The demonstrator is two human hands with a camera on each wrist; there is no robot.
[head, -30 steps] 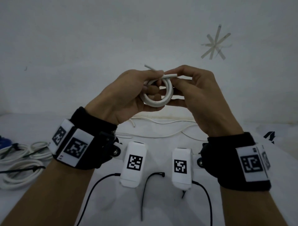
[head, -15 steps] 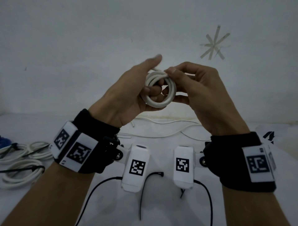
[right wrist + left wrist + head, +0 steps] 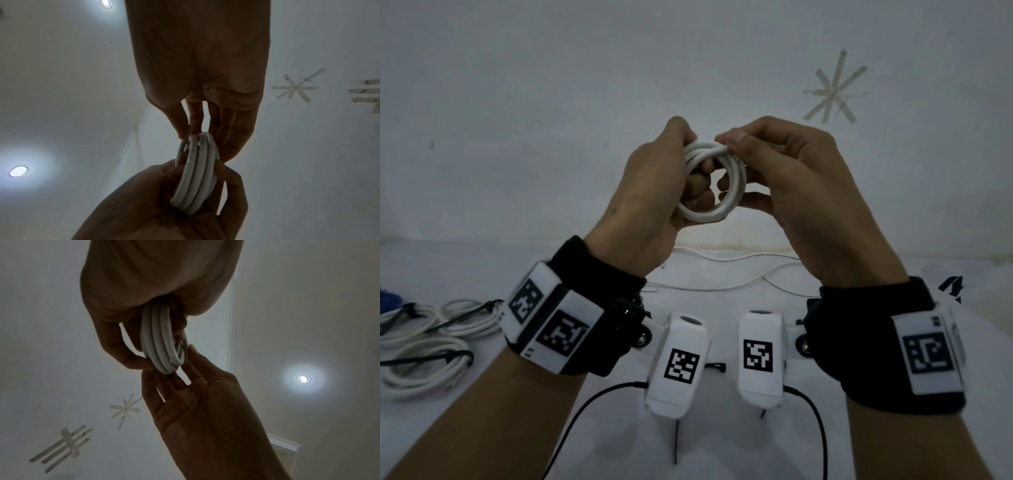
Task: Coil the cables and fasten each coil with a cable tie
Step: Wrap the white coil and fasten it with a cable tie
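Left hand (image 3: 650,192) grip wraps the white cable coil (image 3: 714,186), fingers through its centre. Right hand (image 3: 787,185) pinches the coil's top, frame centre. Tied coils (image 3: 424,346) lie lower left on the table (image 3: 722,274).

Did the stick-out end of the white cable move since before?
Yes. The cable end pointed up at the wall's tape star; now it's tucked against the coil.

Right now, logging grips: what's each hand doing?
Left hand: closed around the white cable coil, holding it.
Right hand: pinching the top of the same coil.
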